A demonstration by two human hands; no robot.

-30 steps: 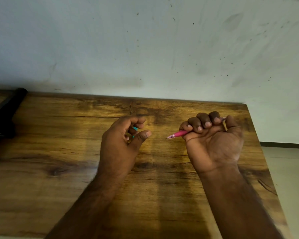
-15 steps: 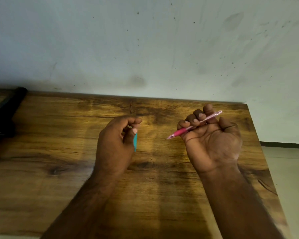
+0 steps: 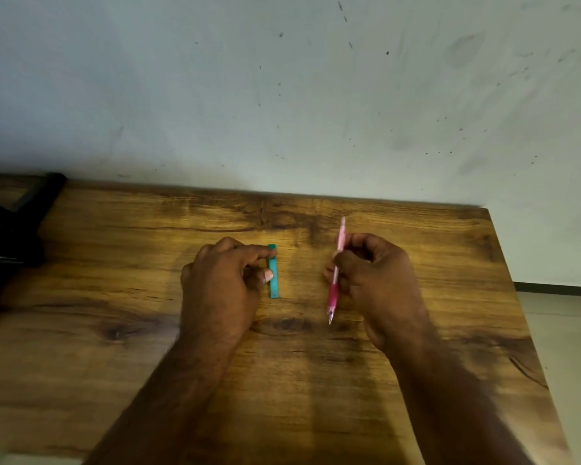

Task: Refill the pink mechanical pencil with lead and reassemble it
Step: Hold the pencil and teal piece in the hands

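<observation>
The left hand (image 3: 220, 286) is pinching a slim teal plastic lead case (image 3: 273, 272) between thumb and forefinger, holding it lengthwise just above or on the brown wood-grain tabletop (image 3: 114, 330); contact there cannot be told. Well apart to the right, the right hand (image 3: 376, 283) is gripping the thin pink translucent mechanical pencil (image 3: 336, 273) with curled fingers, its tip pointing toward the person and its cap end toward the wall. The pencil looks whole, so the refill seems to be either just starting or finished; which one cannot be told. If starting, the next move is calling for pulling the cap off and opening the case.
</observation>
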